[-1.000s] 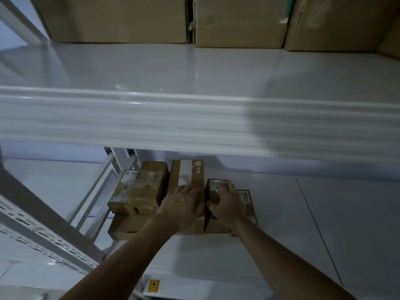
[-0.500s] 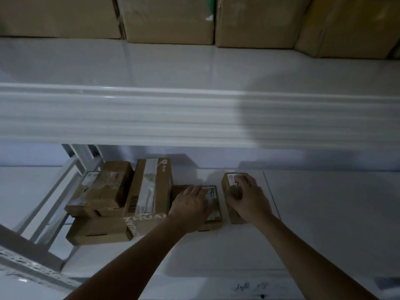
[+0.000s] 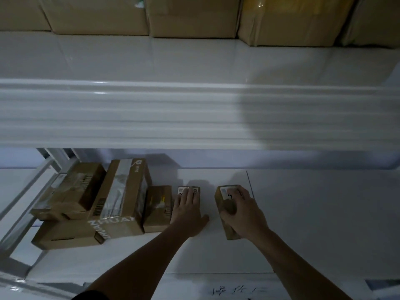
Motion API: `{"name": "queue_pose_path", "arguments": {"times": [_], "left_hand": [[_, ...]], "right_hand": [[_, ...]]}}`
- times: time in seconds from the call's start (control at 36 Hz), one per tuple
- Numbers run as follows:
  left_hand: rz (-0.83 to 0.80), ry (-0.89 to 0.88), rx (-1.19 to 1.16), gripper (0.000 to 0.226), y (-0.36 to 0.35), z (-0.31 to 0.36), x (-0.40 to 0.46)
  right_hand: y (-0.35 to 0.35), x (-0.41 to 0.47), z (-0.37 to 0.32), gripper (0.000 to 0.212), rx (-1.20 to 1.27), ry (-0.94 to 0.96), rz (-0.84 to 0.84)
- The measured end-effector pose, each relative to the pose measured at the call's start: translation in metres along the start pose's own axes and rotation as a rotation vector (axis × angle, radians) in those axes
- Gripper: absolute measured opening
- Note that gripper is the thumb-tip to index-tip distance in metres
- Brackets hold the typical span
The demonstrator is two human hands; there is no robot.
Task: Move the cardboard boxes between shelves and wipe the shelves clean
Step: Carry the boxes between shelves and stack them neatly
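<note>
- since half a second ago the two small boxes have parted: the right hand (image 3: pixel 243 211) has carried its small box (image 3: pixel 227 210) off to the right, well apart from the stack, while the left hand's box has stayed put beside the others.
- right hand: fingers curled over the top and thumb on the near side, grasping that small box, which sits on the lower shelf (image 3: pixel 313 213) near a thin dark seam line.
- left hand (image 3: pixel 187 210): fingers laid straight and flat on a flat labelled box (image 3: pixel 188 191), pressing rather than clasping it; this box lies just beside a small brown box (image 3: pixel 158 207).
- further left a tall box with clear tape (image 3: pixel 123 195) leans against two stacked boxes (image 3: pixel 71 191), all on the same lower shelf.
- the upper shelf (image 3: pixel 194 61) carries a row of large cartons (image 3: pixel 190 16) at its back; its front strip is bare.
- step in hand, as i judge it: clearing small boxes off one part of the lower shelf before wiping; no cloth is in view.
- the next move likely calls for lifting the grasped box clear, or sliding it further right, then a firmer hold on the flat one.
- the grasped box's long axis runs front to back, its labelled end pointing away from the person.
</note>
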State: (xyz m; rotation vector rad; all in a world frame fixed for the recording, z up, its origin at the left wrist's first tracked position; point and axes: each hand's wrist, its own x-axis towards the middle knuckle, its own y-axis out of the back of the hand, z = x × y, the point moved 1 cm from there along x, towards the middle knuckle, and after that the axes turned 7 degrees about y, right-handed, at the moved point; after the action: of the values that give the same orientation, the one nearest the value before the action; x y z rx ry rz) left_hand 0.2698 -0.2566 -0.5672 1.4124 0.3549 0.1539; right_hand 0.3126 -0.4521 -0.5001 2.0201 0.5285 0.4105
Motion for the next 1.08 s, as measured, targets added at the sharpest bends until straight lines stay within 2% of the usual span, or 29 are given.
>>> {"name": "queue_pose_path", "arguments": {"times": [0.25, 0.42, 0.67, 0.86, 1.08], "left_hand": [[-0.032, 0.074, -0.090, 0.071, 0.002, 0.014, -0.004], [-0.059, 0.082, -0.161, 0.062, 0.010, 0.020, -0.009], [0.008, 0.039, -0.227, 0.062, 0.073, 0.003, -0.066], [0.157, 0.058, -0.236, 0.064, 0.123, -0.058, -0.142], [0.265, 0.222, -0.194, 0.066, 0.140, -0.178, -0.276]], "right_hand": [[0.003, -0.008, 0.016, 0.059, 0.033, -0.012, -0.018], [0.003, -0.015, 0.018, 0.069, 0.045, -0.026, -0.030], [0.013, -0.021, -0.010, 0.077, 0.032, 0.069, -0.036], [0.017, -0.034, -0.075, 0.074, 0.068, 0.193, -0.045], [-0.014, -0.073, -0.220, 0.065, 0.093, 0.440, -0.109]]}}
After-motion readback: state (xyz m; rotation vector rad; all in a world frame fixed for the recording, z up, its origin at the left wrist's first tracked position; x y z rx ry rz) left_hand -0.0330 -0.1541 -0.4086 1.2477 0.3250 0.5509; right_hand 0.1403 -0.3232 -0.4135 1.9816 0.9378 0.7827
